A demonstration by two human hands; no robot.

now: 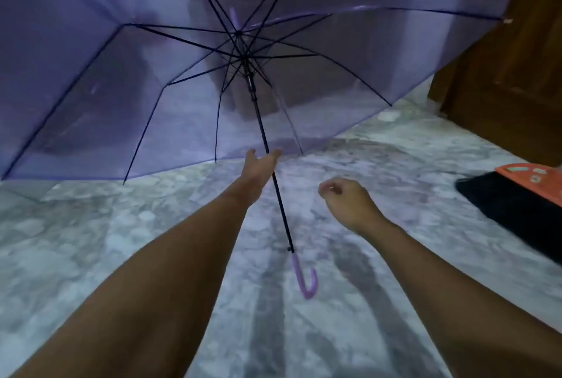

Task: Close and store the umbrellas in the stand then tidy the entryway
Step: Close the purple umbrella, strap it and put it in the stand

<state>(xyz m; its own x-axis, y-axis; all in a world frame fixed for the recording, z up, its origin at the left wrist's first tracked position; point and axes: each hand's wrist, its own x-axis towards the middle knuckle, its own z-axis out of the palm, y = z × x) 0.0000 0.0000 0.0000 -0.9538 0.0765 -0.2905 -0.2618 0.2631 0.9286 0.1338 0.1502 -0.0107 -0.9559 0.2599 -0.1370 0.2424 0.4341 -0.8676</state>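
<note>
Umbrella (194,110), see-through purple and fully open, fills the far left and middle of the scene, tipped on its side so the inside of the cover faces the person. Its dark ribs (146,122) spread out from the hub. Its thin black shaft (282,213) runs from there toward the near side and ends in a purple hooked handle (305,281) low over the floor; whether the handle touches the floor cannot be told. The left hand (260,166) is stretched far forward and reaches the shaft about halfway along it, thumb and fingers held straight and spread on either side of the rod, not wrapped around it. The right hand (345,199) hangs in the air just to the right of the shaft, apart from it, with its fingers curled in toward the palm and nothing in them. The floor (91,240) is pale mottled stone. On the far right stands a dark wooden door (501,73), and nearer, at the right edge, lies a black thing with an orange top (517,204), cut off by the frame
</note>
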